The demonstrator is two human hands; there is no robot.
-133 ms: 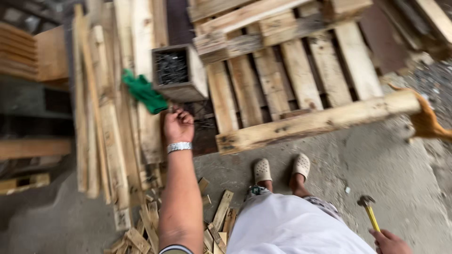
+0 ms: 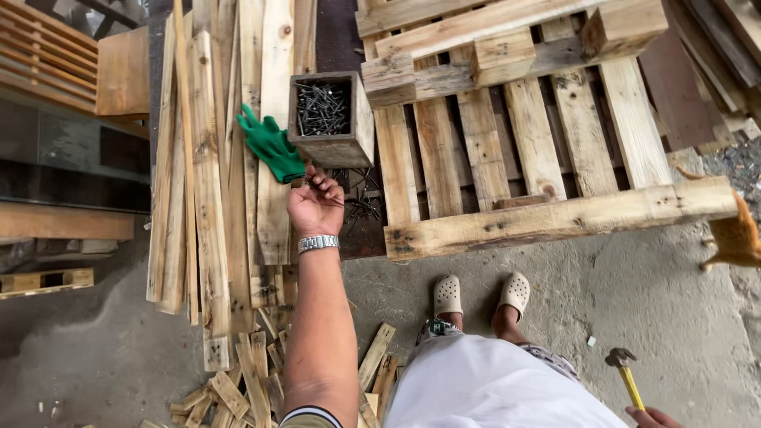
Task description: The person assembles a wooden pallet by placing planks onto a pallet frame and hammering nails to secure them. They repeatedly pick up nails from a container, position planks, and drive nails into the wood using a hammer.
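The fingers (image 2: 323, 184) of the left hand (image 2: 315, 208) are curled in narrow, their tips pinched together over what look like a few nails, though these are too small to tell for sure. A metal watch (image 2: 318, 242) sits on the wrist, and the bare arm runs down to the near edge of the view. Just beyond the fingertips stands a small square wooden box (image 2: 349, 147) full of dark nails (image 2: 320, 108), and more loose nails (image 2: 361, 208) lie on the ground just right of the hand. A green glove (image 2: 271, 146) lies just left of the box, on a stack of long planks (image 2: 208, 174) that runs from near to far on the left. To the right of the box lies a wooden pallet (image 2: 555, 218).

At the near right corner the right hand (image 2: 654, 417) is mostly out of view; its fingers close around the yellow handle of a hammer (image 2: 625, 371), head up. Two feet in pale clogs (image 2: 480, 295) stand on the concrete floor (image 2: 634, 301). Short wood offcuts (image 2: 238, 388) lie scattered near left. An orange cat (image 2: 736, 234) is at the right edge.
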